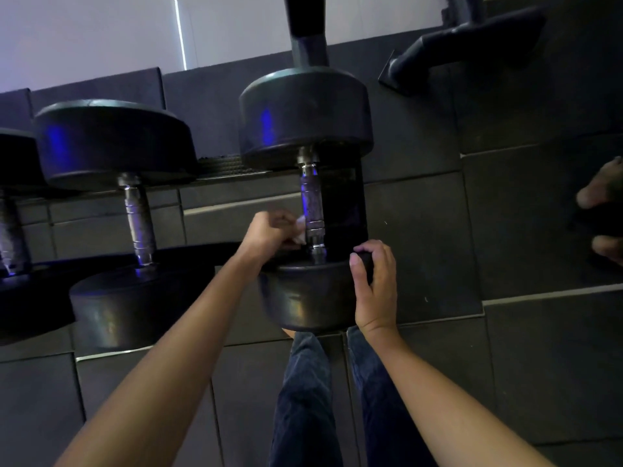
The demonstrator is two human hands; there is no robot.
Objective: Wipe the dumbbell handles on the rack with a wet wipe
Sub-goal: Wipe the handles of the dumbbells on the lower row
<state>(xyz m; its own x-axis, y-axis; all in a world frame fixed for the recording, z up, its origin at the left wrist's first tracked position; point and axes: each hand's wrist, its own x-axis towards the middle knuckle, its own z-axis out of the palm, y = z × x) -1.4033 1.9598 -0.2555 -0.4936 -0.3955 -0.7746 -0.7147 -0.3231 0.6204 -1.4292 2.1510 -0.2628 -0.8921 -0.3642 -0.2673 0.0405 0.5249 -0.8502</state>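
The knurled steel dumbbell handle (312,203) runs straight away from the person, between two black rubber heads on the rack. The left hand (269,230) pinches a crumpled white wet wipe (301,229) against its near left side; the right hand (374,284) grips the nearer head (303,294).

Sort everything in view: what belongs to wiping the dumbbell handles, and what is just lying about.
For the job: wet wipe, pinched in the left hand; handle beside it; right hand gripping that dumbbell's near head; neighbouring dumbbell's handle.
Just there: floor tiles; black post behind; jeans.
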